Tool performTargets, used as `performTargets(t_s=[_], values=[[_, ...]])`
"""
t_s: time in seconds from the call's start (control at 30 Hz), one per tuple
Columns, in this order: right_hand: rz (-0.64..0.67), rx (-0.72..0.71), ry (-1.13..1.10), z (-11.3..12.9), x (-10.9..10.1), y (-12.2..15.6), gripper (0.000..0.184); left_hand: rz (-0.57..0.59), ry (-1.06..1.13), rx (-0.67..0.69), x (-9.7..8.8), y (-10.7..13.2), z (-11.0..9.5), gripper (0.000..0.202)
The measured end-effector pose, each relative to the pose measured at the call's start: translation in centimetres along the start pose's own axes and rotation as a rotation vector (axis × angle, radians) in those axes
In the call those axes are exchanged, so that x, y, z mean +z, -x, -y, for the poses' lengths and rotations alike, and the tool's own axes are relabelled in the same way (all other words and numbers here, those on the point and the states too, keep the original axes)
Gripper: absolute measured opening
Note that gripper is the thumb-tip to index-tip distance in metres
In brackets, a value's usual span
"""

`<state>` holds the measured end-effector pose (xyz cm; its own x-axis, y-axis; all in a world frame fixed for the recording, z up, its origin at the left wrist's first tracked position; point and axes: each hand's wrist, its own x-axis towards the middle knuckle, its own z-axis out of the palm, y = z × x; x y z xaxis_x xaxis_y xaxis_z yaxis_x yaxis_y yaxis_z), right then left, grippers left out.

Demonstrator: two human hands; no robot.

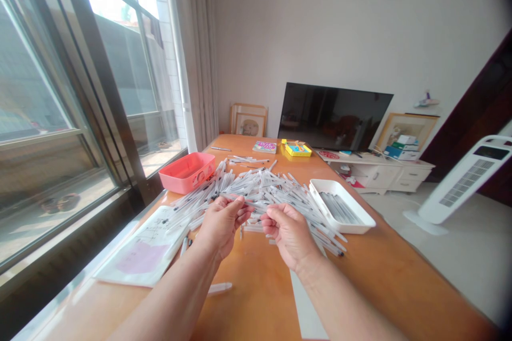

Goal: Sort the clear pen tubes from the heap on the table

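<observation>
Grip: we are pinching one pen (253,204) between left hand (222,224) and right hand (288,233), just over the pen pile (264,184) | Progress: we are judging it early, with few pens lying in the white tray (370,221) and most lying loose on the table (260,290)

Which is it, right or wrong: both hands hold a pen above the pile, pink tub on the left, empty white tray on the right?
Wrong on one count: the white tray is not empty; the head view shows pens lying in it. The rest stands.
</observation>
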<state>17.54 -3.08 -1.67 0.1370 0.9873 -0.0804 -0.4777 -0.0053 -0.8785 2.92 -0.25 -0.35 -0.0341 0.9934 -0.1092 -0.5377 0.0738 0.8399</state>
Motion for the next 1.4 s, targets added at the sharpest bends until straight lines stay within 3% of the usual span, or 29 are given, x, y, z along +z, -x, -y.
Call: performTargets(t_s=[0.57,0.97,1.17,1.4], values=[[0.063,0.024,0.027,0.6,-0.3,0.4,0.023,0.096,-0.067,-0.002,-0.2,0.3,-0.8,0.019],[0.001,0.009,0.087,0.3,-1.0,-0.3,0.022,0.101,-0.015,-0.065,-0.6,-0.1,0.2,0.02],[-0.031,-0.052,0.141,0.6,-1.7,-0.8,0.021,0.065,-0.036,0.008,-1.6,-0.9,-0.3,0.022],[0.02,-0.021,0.181,1.3,-2.4,-1.1,0.019,0.062,-0.029,0.02,-1.5,-1.2,0.1,0.025]])
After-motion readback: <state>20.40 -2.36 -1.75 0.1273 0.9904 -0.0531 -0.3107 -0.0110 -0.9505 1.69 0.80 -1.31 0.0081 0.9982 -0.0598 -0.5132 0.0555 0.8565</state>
